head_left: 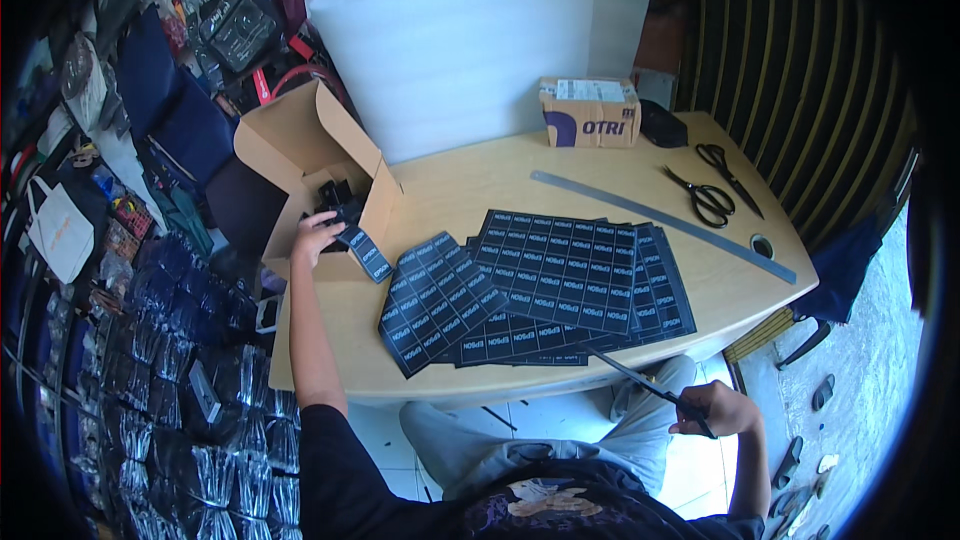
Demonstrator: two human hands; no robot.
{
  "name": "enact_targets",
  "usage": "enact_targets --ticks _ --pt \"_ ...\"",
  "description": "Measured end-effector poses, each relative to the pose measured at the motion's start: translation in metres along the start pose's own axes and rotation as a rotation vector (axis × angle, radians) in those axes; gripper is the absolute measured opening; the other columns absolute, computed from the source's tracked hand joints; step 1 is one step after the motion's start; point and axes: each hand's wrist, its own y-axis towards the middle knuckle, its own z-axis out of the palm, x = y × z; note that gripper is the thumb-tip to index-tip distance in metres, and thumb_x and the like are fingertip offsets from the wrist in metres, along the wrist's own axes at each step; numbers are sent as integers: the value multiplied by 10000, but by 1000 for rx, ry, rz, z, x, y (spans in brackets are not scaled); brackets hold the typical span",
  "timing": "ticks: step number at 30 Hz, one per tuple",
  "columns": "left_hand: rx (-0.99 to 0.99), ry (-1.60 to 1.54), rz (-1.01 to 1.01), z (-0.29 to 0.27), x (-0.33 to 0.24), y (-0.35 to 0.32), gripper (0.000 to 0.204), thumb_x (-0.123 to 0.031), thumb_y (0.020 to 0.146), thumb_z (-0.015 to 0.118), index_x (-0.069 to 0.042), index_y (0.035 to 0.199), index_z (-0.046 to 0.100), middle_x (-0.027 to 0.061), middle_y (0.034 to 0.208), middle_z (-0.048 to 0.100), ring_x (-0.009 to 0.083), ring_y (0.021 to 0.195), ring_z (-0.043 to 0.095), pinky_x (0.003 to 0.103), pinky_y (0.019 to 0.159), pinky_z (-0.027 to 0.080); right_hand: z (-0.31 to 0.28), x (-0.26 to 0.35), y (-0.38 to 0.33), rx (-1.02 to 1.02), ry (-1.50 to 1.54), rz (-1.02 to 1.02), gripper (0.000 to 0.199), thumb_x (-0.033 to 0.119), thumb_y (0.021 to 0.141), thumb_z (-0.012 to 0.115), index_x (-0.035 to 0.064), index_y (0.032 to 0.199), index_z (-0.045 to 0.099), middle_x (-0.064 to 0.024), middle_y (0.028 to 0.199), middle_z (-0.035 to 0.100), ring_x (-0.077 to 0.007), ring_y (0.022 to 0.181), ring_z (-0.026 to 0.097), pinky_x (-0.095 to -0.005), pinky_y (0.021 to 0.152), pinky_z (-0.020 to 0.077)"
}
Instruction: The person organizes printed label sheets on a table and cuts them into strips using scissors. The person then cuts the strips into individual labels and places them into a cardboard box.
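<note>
My left hand (318,236) reaches over the near edge of an open cardboard box (375,202) at the left of the table. A short black strip of printed labels (368,254) sticks out from its closed fingers and slants down over the box's edge. Dark pieces (340,190) lie inside the box. At the lower right, my right hand (716,410) is closed round the handles of long scissors (640,380), whose blades point up and left toward the table's front edge. Between my hands, several black label sheets (560,265) overlap; one cut sheet (432,305) lies tilted at their left.
A metal ruler (660,225) lies slanted behind the sheets. Two more pairs of scissors (710,202) and a tape roll (762,244) are at the right. A closed parcel (590,115) stands at the back before a white foam sheet (480,50). Plastic-wrapped stacks (190,390) fill the left.
</note>
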Motion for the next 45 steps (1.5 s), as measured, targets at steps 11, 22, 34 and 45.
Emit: enact_targets --ticks 11,22,34,45 --pt "214 -185 461 103 -99 -136 564 23 746 711 15 1259 477 127 1043 623 111 828 616 224 712 510 36 51 55 -444 270 -70 308 226 729 792 14 778 574 -59 715 636 -127 632 584 -275 578 454" --pt "637 -273 653 200 -137 -282 600 44 698 763 12 1238 504 99 937 636 109 808 634 219 690 518 47 123 116 -648 718 -470 363 91 761 763 39 888 427 -154 1063 635 -97 851 582 -261 736 486" --pt "568 -392 763 226 -109 -311 431 42 739 730 23 1136 562 138 1102 541 174 949 595 274 784 524 47 133 119 -861 812 -508 292 26 773 730 39 888 462 -67 858 620 -73 712 569 -216 615 462" --pt "367 -327 708 216 -113 -295 356 94 734 713 36 1072 615 26 873 539 28 668 508 159 530 411 31 79 81 -687 432 -453 449 343 764 764 38 884 456 -4 703 518 -59 616 475 -222 556 398"
